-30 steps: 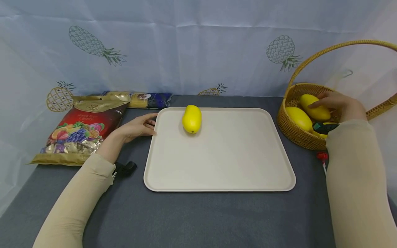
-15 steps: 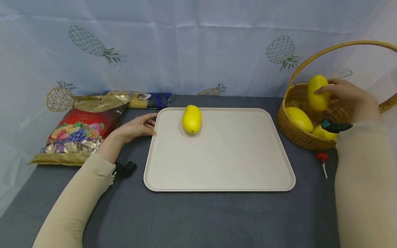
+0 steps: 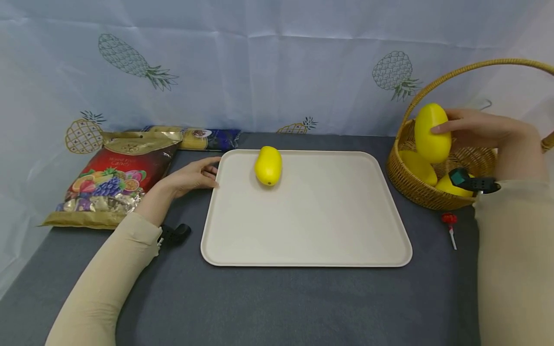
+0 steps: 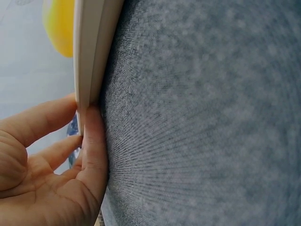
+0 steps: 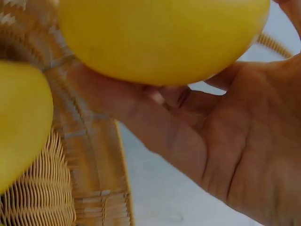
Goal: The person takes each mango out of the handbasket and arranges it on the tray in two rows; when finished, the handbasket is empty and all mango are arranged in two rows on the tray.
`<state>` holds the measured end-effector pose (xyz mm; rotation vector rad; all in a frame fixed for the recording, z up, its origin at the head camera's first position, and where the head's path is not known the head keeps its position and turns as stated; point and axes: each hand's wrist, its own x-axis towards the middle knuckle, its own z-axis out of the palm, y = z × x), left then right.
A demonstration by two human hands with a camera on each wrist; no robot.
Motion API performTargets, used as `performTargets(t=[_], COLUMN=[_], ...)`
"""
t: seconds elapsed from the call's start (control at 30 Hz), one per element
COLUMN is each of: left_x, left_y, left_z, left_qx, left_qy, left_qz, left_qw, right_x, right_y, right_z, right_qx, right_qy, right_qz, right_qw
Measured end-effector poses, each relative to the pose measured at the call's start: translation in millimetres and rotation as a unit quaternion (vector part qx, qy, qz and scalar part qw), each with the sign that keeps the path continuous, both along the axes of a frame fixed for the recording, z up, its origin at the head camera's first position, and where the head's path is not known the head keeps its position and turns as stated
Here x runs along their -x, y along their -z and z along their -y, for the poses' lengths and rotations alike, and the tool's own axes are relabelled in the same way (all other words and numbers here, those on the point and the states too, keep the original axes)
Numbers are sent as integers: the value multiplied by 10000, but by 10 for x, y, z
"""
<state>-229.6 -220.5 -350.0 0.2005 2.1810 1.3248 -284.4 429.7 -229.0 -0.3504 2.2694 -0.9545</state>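
My right hand (image 3: 480,127) grips a smooth yellow mango (image 3: 433,133) above the wicker basket (image 3: 415,192), thumb across its near side. In the right wrist view the held mango (image 5: 164,37) lies against the thumb and fingers, over the basket's woven wall (image 5: 40,188). Other mangoes remain inside the basket, among them one at its left (image 3: 417,167) and one near the front rim (image 3: 453,186). On the beige tray (image 3: 307,216), toward the back left, lies another mango (image 3: 268,166). My left hand (image 3: 192,175) pinches the tray's left rim (image 4: 89,52) between thumb and fingers.
A red candy bag (image 3: 117,180) lies left of the tray, with a blue and yellow packet (image 3: 203,139) behind it. The basket's tall handle (image 3: 472,67) arches over the right side. A red lollipop (image 3: 450,226) lies in front of the basket. A pineapple-print curtain (image 3: 277,72) hangs behind.
My right hand has lifted a mango up out of the basket, then shifted it slightly left, tilting it more upright. My left hand has stayed at the tray's rim.
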Motion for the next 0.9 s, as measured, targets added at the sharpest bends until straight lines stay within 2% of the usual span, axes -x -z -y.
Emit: performTargets(t=[0.17,0.43,0.7,0.9], left_x=[4,-14,4,23], left_y=[4,18,26,31], left_z=[6,39,45,38], left_qx=[5,-84,-77,-72], left_qy=[8,12,5,-2], left_qz=[-1,-5,-5,13], left_qw=[10000,10000,10000,10000], right_x=[-84,-194,-229,-203], right_y=[-67,-111,21,237], right_z=[296,878,1420,1776], right_qx=[196,385,291,196], right_qy=[-265,-141,323,448], right_qz=[-210,-553,-684,-655], right_qw=[9992,9976,9967,9967])
